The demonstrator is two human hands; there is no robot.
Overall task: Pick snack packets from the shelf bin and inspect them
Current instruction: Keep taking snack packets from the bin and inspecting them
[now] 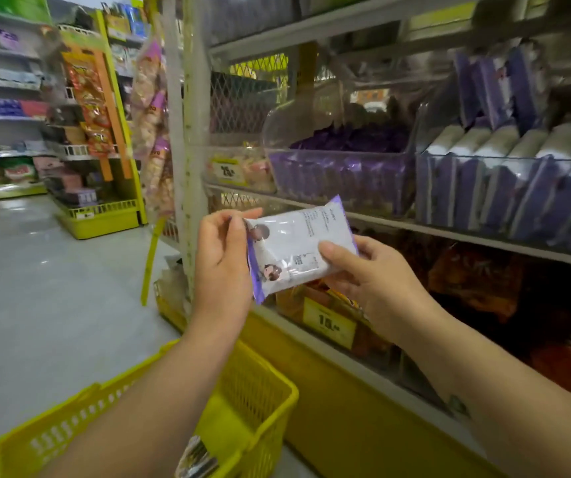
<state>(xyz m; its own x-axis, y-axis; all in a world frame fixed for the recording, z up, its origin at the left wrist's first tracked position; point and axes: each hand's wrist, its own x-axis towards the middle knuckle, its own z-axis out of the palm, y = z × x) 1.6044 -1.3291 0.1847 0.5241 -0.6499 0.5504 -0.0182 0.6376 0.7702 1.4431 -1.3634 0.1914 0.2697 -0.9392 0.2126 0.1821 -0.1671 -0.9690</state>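
White and purple film fills the middle of my head view. The snack packet (299,244) is clear of the shelf and held nearly flat between both hands, its printed side facing the camera.

The left hand (223,260) sits at nine o'clock of it, fingers curled round the short end, thumb and forefinger pinching the top corner. The right hand (363,277) comes in at four o'clock, thumb pressed on the face and the other fingers tucked beneath, so it clamps the pack too.

The clear shelf bin (339,174), full of matching purple packs, lies at one o'clock, well apart from the hands. A second bin (505,188) of upright packs is at two o'clock. The yellow basket (256,401) hangs at six o'clock, under the left forearm.

My worry is the glossy wrapper. If I turn it over, one hand must let go, and a slick corner pinch could slip. The pack would then likely hit the shelf lip or the floor, not the basket. Glare on the film may also wash out the small print.
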